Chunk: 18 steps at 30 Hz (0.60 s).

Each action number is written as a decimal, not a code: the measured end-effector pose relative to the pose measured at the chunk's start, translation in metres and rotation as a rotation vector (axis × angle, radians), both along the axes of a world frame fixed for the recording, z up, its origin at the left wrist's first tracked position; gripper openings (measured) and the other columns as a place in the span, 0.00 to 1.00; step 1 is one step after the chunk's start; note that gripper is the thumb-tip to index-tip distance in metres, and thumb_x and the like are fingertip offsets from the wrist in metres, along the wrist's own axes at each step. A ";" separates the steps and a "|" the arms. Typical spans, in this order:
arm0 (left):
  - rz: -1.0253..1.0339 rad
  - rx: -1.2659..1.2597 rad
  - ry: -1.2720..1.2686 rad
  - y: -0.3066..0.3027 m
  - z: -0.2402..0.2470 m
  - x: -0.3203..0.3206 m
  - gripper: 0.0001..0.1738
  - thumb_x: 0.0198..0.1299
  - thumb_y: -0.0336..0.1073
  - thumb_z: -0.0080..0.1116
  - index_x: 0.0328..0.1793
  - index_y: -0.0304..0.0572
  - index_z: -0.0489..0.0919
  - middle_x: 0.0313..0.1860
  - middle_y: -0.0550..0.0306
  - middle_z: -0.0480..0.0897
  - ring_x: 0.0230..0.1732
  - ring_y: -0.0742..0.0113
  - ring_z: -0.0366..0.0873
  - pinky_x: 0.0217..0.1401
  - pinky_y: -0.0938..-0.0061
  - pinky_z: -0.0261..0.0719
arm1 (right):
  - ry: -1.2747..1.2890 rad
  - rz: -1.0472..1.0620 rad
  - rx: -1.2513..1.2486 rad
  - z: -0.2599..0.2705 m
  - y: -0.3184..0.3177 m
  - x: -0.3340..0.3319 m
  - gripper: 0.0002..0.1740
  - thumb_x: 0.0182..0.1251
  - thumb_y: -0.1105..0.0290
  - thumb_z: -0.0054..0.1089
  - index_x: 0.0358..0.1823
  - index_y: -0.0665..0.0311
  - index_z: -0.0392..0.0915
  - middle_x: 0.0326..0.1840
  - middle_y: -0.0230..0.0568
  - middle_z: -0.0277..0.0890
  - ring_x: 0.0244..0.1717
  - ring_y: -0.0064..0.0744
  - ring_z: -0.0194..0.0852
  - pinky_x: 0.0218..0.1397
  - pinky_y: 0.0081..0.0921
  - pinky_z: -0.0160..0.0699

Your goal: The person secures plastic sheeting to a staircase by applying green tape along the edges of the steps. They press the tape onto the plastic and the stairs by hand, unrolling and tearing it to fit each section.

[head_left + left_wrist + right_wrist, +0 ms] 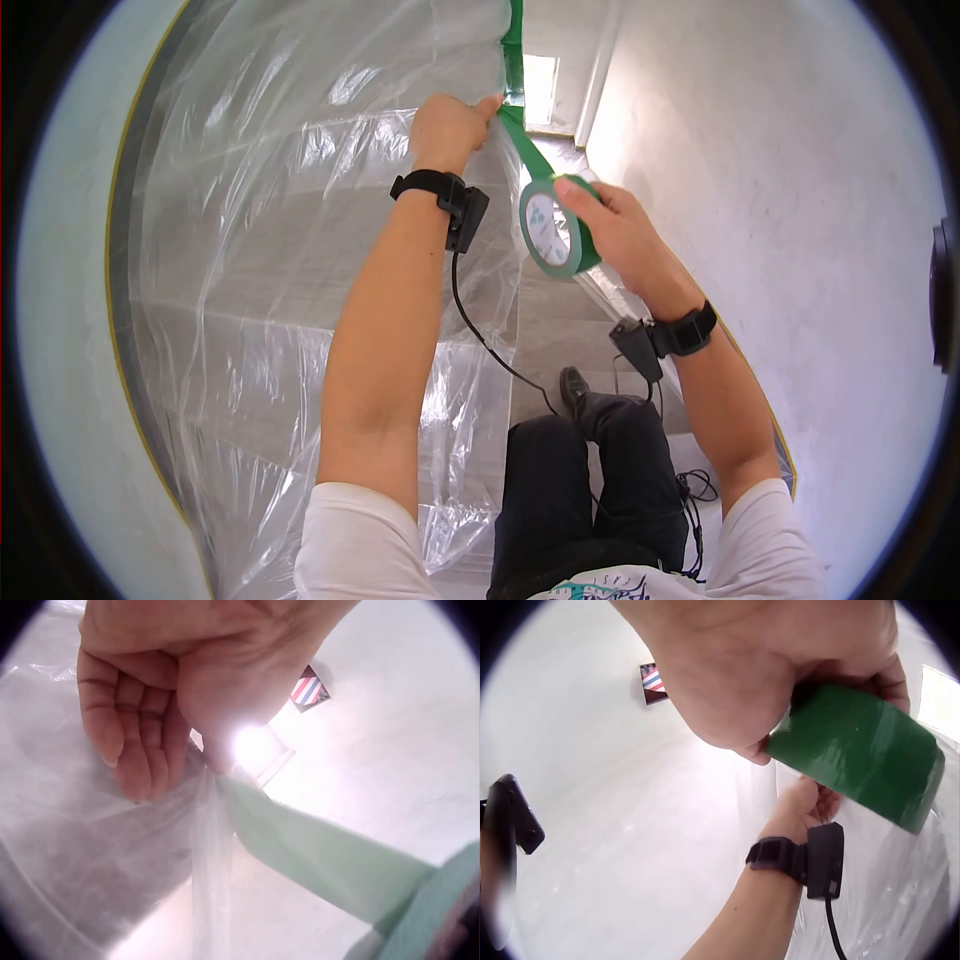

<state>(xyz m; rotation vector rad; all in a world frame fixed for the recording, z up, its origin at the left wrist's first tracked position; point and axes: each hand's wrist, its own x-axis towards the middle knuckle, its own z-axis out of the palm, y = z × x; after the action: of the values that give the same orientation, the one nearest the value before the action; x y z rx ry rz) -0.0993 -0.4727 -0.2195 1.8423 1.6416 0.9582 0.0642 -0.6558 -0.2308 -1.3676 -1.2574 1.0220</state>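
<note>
A roll of green adhesive tape [585, 245] with a white core hangs in my right hand [625, 235]. The thumb lies across its side, and the fingers wrap its outer face [862, 754]. From the roll a pulled-out strip [527, 145] runs up to the edge of a clear plastic sheet [300, 230]. My left hand [450, 130] is at that edge, its thumb tip on the strip's far end. In the left wrist view, the other fingers [142, 742] are loosely bent beside the thumb, in front of the plastic.
Green tape [514, 50] runs along the sheet's edge above my left hand. A pale wall [760, 200] rises on the right. Camera straps and cables [490, 345] hang from both wrists. My legs [590, 460] are below, and a dark object [941, 295] is at the far right.
</note>
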 end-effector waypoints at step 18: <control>-0.112 -0.013 -0.046 -0.084 -0.059 0.006 0.19 0.53 0.48 0.62 0.33 0.36 0.86 0.33 0.39 0.87 0.38 0.42 0.85 0.43 0.57 0.81 | 0.157 -0.022 -0.024 -0.016 0.002 0.011 0.20 0.71 0.59 0.53 0.40 0.73 0.81 0.33 0.35 0.76 0.35 0.24 0.69 0.40 0.23 0.67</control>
<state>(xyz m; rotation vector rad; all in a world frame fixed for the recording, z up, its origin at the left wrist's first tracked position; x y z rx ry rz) -0.0929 -0.5565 -0.2784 1.8679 1.4969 0.9326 0.0749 -0.6534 -0.2466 -1.2903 -1.1146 1.1105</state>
